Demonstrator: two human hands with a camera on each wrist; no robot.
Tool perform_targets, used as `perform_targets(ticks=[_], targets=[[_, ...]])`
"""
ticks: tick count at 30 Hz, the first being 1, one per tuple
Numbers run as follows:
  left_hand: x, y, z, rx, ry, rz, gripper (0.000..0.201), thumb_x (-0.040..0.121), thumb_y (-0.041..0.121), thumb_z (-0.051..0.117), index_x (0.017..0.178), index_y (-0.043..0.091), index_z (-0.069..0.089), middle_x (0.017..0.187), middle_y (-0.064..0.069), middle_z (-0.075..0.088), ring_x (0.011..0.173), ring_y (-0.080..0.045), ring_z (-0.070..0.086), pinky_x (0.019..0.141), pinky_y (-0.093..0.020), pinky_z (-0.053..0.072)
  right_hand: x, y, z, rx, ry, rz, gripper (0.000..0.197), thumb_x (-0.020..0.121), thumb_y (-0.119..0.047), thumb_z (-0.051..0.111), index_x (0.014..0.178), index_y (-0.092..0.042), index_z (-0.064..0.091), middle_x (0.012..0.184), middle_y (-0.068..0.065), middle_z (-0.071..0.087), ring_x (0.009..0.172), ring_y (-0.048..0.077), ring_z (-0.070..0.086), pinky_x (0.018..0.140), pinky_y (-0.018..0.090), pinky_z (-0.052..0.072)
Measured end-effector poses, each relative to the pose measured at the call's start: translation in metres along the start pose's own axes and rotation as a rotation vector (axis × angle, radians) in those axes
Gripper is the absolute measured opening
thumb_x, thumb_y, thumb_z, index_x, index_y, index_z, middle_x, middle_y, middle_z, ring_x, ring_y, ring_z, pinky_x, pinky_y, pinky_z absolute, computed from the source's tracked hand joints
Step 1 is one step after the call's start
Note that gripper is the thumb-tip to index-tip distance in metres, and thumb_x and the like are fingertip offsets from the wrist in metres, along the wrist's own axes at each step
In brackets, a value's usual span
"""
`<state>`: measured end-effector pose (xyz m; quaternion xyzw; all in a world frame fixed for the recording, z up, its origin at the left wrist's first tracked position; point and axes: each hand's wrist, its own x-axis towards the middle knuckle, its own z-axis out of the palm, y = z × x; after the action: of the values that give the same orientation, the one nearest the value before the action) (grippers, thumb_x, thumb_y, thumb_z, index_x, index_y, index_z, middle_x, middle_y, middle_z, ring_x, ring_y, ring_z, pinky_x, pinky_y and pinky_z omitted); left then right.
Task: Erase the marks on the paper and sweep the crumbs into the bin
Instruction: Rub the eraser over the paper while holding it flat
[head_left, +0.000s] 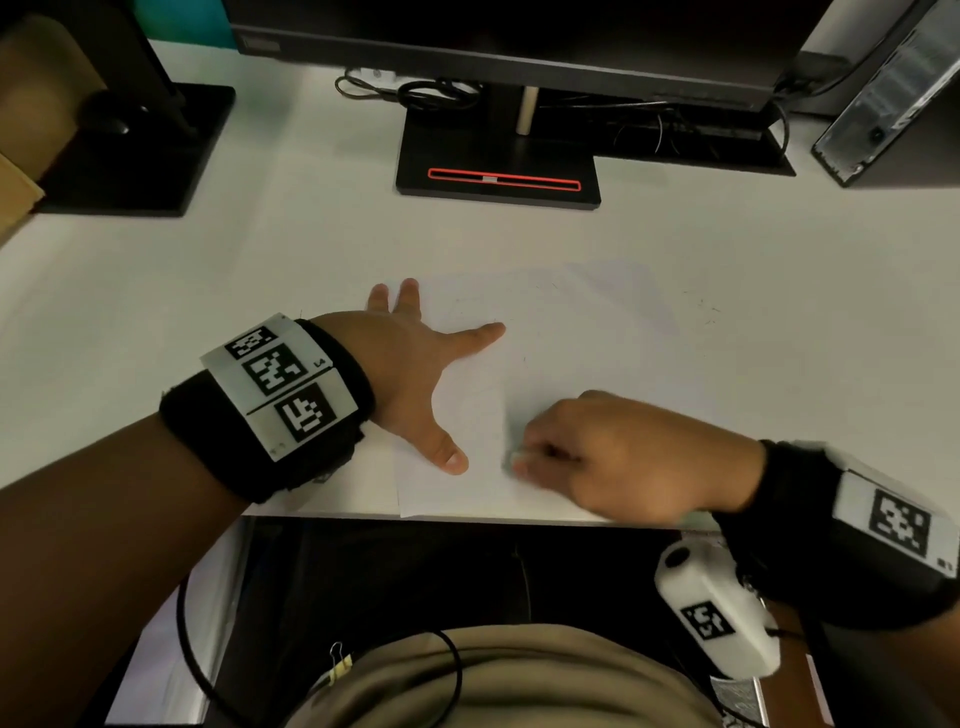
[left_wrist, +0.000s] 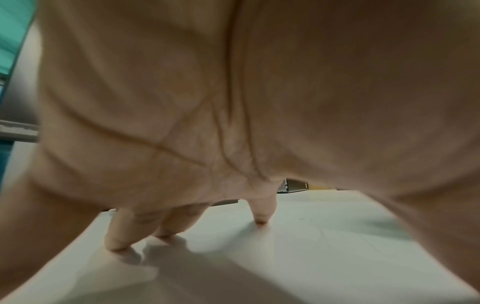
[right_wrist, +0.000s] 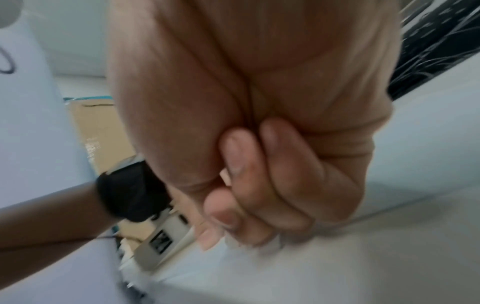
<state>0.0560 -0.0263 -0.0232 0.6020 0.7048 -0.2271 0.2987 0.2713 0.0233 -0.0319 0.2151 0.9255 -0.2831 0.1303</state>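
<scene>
Head view: right hand (head_left: 613, 457) grip is pinched around a small pale eraser (head_left: 516, 457), rubbing the paper (head_left: 561, 332) near the surface's (head_left: 260, 249) front edge. Left hand (head_left: 415, 374) is spread flat, pinning the sheet. I'd go with short light strokes, rubbing away from the pinned side so nothing crumples. No bin visible.

No legible word or number shows in any view. The wristband (head_left: 283, 382) on the left forearm and the white wrist camera housing (head_left: 719, 618) at the right wrist carry black-and-white square code markers, with tiny characters beside them too small to make out. A logo on the monitor bezel (head_left: 262, 44) is blurred beyond reading.
</scene>
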Motion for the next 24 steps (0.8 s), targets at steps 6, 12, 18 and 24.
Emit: perform_targets(ticks=[6,12,18,24], targets=[[-0.001,0.0,0.0,-0.013,-0.004,-0.004,0.136,0.05,0.084,0.074,0.134,0.067,-0.031,0.155,-0.017,-0.039,0.145,-0.044,-0.028,0.119,-0.06,0.017,0.002,-0.009,0.003,-0.003,-0.006,-0.015,0.045,0.104,-0.038,0.047,0.069,-0.01,0.052,0.06,-0.001,0.052,0.057,0.01,0.05,0.058,0.02,0.038],[-0.001,0.0,-0.001,-0.011,0.001,-0.01,0.135,0.05,0.084,0.074,0.135,0.067,-0.03,0.156,-0.017,-0.038,0.145,-0.044,-0.027,0.118,-0.061,0.019,0.005,0.002,-0.005,-0.003,0.052,0.038,0.044,0.103,-0.038,0.048,0.07,-0.009,0.053,0.061,0.001,0.054,0.058,0.013,0.051,0.061,0.028,0.04],[0.0,0.001,0.001,-0.001,0.012,-0.009,0.135,0.051,0.085,0.074,0.134,0.067,-0.031,0.156,-0.018,-0.038,0.145,-0.044,-0.027,0.118,-0.061,0.02,0.009,0.008,-0.011,0.007,0.047,0.074,0.048,0.103,-0.041,0.047,0.068,-0.009,0.052,0.061,0.001,0.053,0.055,0.01,0.047,0.057,0.025,0.037],[0.0,0.001,0.0,-0.004,0.011,-0.008,0.136,0.051,0.084,0.075,0.135,0.067,-0.031,0.156,-0.018,-0.038,0.145,-0.044,-0.027,0.118,-0.06,0.021,0.008,-0.002,-0.002,-0.027,0.0,0.002,0.046,0.104,-0.04,0.047,0.067,-0.012,0.051,0.062,0.0,0.052,0.057,0.01,0.049,0.058,0.021,0.036]])
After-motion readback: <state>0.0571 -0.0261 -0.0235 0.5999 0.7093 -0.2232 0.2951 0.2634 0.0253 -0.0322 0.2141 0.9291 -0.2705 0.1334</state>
